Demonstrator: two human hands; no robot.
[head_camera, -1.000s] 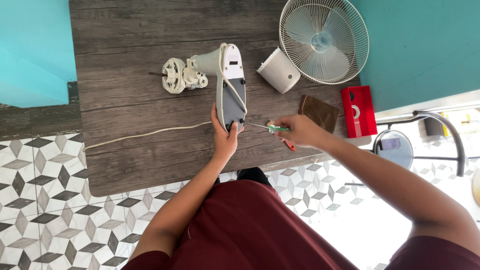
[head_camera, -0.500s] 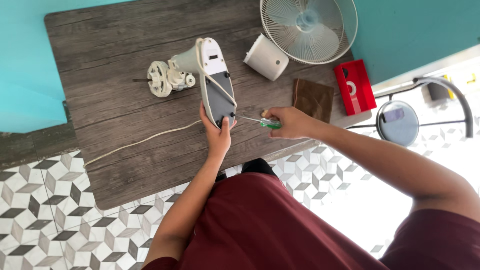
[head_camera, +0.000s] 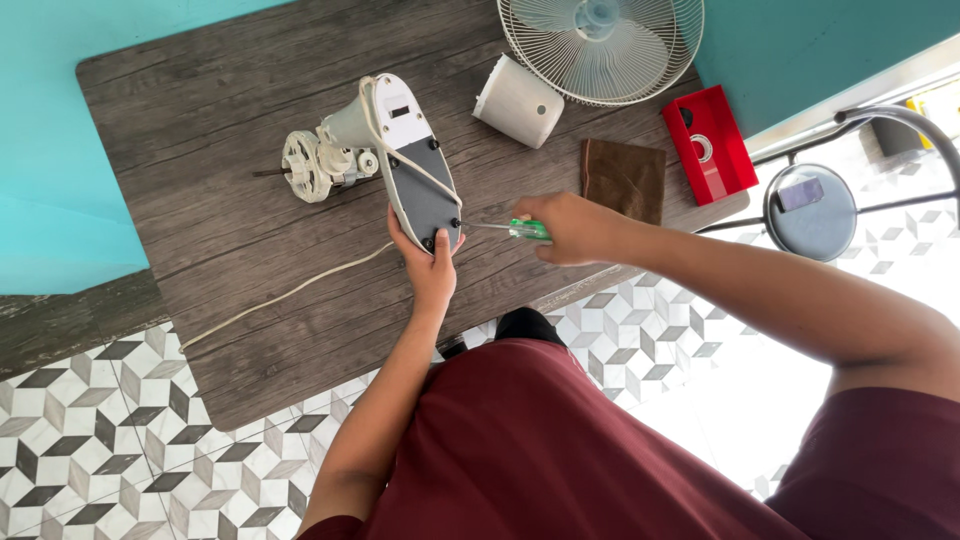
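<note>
Clearly the fan base (head_camera: 418, 190) lies on its side on the counter (head_camera: 230, 230), grey underside up, its long axis running away from the person. The left hand (head_camera: 428, 262) cups the near end, fingers curled against the plate. The right hand (head_camera: 572, 226) is closed around a green-handled screwdriver (head_camera: 510, 229); its shaft points left, crosswise to the base, tip at a screw near the right edge.

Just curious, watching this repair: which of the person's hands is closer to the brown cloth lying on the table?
Right. The right hand, gripping a green-handled screwdriver, sits just beside the brown cloth. The left hand holds the fan base, farther off.
</note>
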